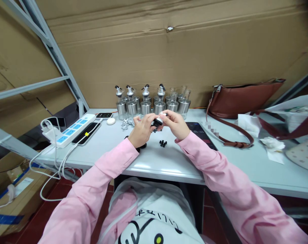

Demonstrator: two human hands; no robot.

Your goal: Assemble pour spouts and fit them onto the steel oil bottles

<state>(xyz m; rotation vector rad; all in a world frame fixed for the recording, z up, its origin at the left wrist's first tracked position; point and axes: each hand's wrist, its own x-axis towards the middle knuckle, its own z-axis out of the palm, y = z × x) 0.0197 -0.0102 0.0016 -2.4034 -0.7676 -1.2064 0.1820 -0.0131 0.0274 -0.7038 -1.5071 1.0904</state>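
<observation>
My left hand (141, 131) and my right hand (176, 124) meet above the table, fingers closed around a black-and-silver bottle pourer (157, 121). The ribbed black part is on the left-hand side, and a silver-white part shows by my right fingertips. Fingers cover much of it. Small black pieces (163, 143) lie in a cluster below my hands. Next to my left wrist are round black parts (143, 146), partly hidden. Silver pieces (126, 124) lie just beyond my left hand. Behind stand glass bottles with metal sleeves (146, 108), several fitted with pourers (145, 90).
On the left sit a power strip (75, 130), a charging phone (87, 134) and a small white round object (111, 121). A dark phone (199, 134) lies by my right forearm. A brown bag (243, 100) and tissues (272, 145) are at right. Cardboard (154, 51) stands behind.
</observation>
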